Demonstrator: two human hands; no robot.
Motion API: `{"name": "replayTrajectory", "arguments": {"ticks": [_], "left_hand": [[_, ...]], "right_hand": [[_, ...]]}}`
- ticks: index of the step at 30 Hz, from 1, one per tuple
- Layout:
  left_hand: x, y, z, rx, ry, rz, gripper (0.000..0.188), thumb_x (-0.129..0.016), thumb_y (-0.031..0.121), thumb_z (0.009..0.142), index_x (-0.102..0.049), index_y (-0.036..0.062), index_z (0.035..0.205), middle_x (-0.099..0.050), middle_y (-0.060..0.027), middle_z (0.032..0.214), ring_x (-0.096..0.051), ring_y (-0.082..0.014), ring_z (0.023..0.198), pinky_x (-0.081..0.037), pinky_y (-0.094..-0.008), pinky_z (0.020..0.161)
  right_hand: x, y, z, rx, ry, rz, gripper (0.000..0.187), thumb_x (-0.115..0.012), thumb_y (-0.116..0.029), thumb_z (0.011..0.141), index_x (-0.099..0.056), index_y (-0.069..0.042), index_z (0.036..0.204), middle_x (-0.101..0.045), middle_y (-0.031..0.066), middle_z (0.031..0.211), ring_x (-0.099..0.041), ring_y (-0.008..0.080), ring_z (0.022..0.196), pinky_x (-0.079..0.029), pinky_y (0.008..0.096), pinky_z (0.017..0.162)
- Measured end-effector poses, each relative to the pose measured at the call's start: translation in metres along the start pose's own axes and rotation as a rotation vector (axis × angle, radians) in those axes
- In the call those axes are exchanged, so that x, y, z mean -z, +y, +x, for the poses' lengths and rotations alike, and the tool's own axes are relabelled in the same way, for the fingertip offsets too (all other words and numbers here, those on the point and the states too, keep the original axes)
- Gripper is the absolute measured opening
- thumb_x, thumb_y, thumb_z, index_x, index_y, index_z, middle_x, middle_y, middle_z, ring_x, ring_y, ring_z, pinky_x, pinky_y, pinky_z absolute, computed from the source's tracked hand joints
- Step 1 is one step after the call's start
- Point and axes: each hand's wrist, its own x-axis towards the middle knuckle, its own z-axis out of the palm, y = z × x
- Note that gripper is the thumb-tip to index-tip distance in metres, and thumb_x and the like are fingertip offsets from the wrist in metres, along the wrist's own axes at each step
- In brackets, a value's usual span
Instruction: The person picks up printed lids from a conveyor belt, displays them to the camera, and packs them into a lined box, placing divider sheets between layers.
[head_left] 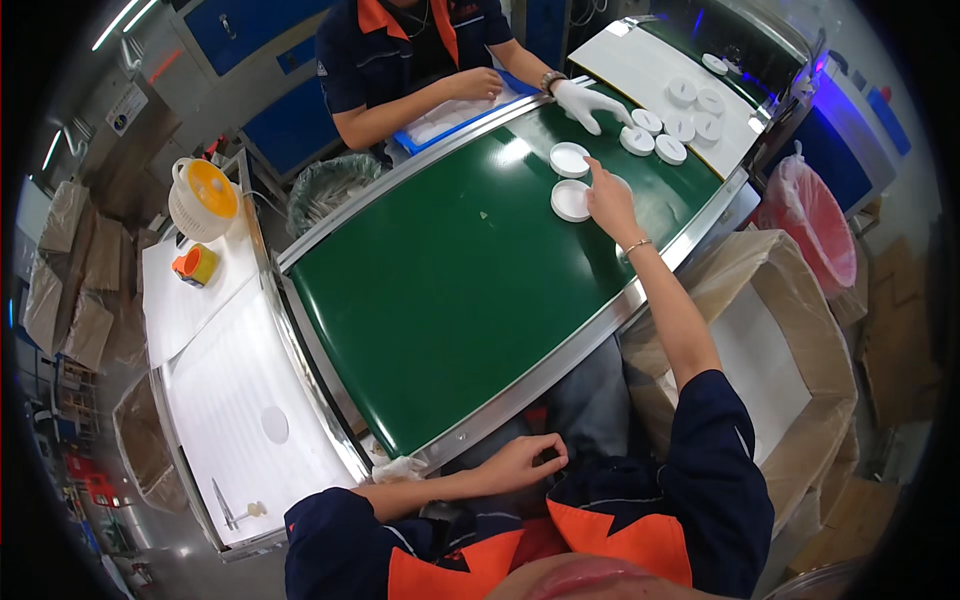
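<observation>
My right hand [610, 205] reaches over the green conveyor belt [430, 290], index finger stretched out to the rim of a shallow round white lid [569, 160]. A second white lid [570, 201] lies beside my fingers. Partly hidden behind the hand is another round white piece [623, 187]; whether my other fingers touch it, I cannot tell. My left hand [525, 463] rests low by the belt's near edge, its fingers curled toward the thumb around nothing. Farther along the belt lie several white lids [670, 149], near a co-worker's white-gloved hand [588, 104].
Several more lids [682, 92] sit on the white plate at the belt's far end. At left, a white side table [240, 400] holds a yellow-and-white basket [205, 200], a tape roll [196, 265] and a caliper [235, 508]. A lined carton [770, 350] stands at right.
</observation>
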Motion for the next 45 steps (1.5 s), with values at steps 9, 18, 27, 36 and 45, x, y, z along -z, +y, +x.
{"name": "replayTrajectory", "arguments": {"ticks": [9,18,27,36,45], "left_hand": [[0.005,0.000,0.002,0.040,-0.006,-0.027,0.018,-0.061,0.023,0.097,-0.059,0.0042,0.098,-0.062,-0.0028,0.079,-0.052,-0.0086,0.067,-0.040,-0.0269,0.059],[0.006,-0.002,0.003,0.070,-0.011,-0.019,0.019,-0.060,0.024,0.097,-0.059,0.0049,0.098,-0.060,-0.0025,0.075,-0.049,-0.0081,0.063,-0.037,-0.0269,0.055],[0.002,-0.005,0.004,-0.040,0.056,-0.022,0.020,-0.061,0.026,0.097,-0.060,0.0062,0.099,-0.059,-0.0017,0.075,-0.043,-0.0083,0.057,-0.033,-0.0280,0.051],[0.004,-0.002,0.002,-0.051,0.053,-0.006,0.019,-0.060,0.026,0.097,-0.060,0.0062,0.098,-0.058,-0.0022,0.074,-0.042,-0.0086,0.057,-0.032,-0.0281,0.051],[0.004,-0.003,0.001,-0.027,0.020,0.006,0.020,-0.060,0.025,0.097,-0.059,0.0048,0.098,-0.060,-0.0037,0.076,-0.045,-0.0104,0.061,-0.034,-0.0289,0.054]], "right_hand": [[-0.024,-0.018,0.041,0.131,-0.104,-0.308,0.046,-0.068,-0.018,0.083,-0.055,-0.011,0.126,-0.057,0.0161,0.118,-0.055,0.0310,0.115,-0.047,0.0507,0.086],[-0.014,-0.021,0.071,-0.017,-0.539,-0.147,0.055,-0.068,-0.036,0.085,-0.051,-0.019,0.135,-0.042,0.0116,0.146,-0.038,0.0338,0.136,-0.034,0.0655,0.103],[-0.018,-0.030,0.065,-0.022,-0.528,-0.127,0.064,-0.066,-0.038,0.086,-0.044,-0.020,0.143,-0.039,0.0102,0.150,-0.035,0.0349,0.139,-0.027,0.0691,0.108],[-0.017,-0.037,0.059,0.006,-0.482,-0.145,0.061,-0.067,-0.039,0.086,-0.047,-0.019,0.140,-0.045,0.0110,0.146,-0.040,0.0347,0.135,-0.029,0.0682,0.106],[-0.025,-0.039,0.049,0.036,-0.426,-0.157,0.057,-0.066,-0.041,0.088,-0.049,-0.018,0.137,-0.045,0.0119,0.145,-0.042,0.0352,0.133,-0.031,0.0682,0.104]]}}
